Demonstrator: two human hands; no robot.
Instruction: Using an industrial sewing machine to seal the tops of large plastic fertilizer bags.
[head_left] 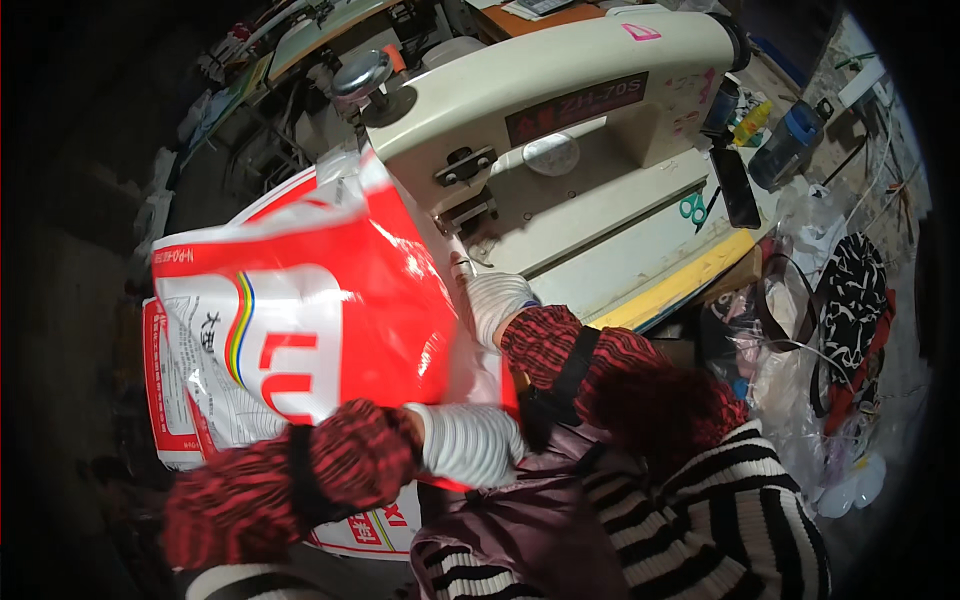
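A large red and white printed plastic sack (395, 300) spreads over my left side, its top edge running in by the needle end of a cream industrial sewing machine (440, 110). My right hand (495, 303), in a white knit glove, is closed on the sack's edge beside the presser foot (466, 215); its fingertips are partly hidden. Lower down, my left hand (470, 445), also gloved, is closed on the near side of the sack, with its fingers partly out of sight. Patterned red and black sleeve covers wrap both forearms.
More printed sacks (170, 390) lie beneath at the left. On the machine table's right are green-handled scissors (692, 208), a black phone (735, 190), a blue-lidded bottle (790, 140) and a yellow bottle (752, 123). Plastic bags and cloth (850, 310) heap up at the right.
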